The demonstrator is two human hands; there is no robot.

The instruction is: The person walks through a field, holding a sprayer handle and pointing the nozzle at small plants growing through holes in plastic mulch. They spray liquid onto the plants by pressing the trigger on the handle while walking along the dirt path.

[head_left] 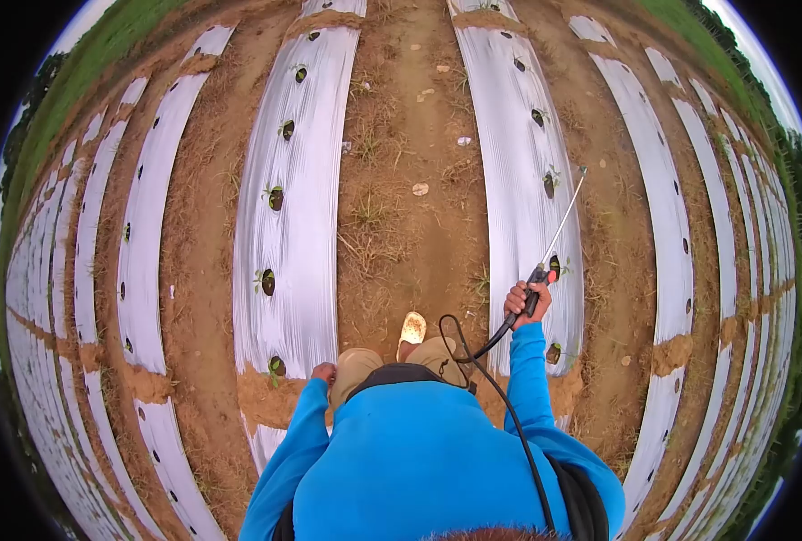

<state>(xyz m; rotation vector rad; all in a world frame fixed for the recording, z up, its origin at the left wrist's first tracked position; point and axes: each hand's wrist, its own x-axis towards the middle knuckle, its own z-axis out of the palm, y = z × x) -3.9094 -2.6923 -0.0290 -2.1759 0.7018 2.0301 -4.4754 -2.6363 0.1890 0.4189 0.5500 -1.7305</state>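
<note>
My right hand (529,302) is wrapped around the black handle of a sprayer wand (539,274), which has a red part near the top of the grip. Its thin metal tube slants forward and right, with the tip over the right edge of a plastic-covered bed (509,135), near a seedling (549,184). A black hose (531,462) loops from the handle back over my right shoulder. Down beside my left thigh hangs my left hand (325,371), close to the left bed (303,198); its fingers are too small to make out.
Bare soil with dry grass forms the path (419,243) between the two beds, where a light-coloured shoe (413,326) shows. Seedlings (267,282) grow from round holes in the plastic. More covered rows (153,243) run along both sides.
</note>
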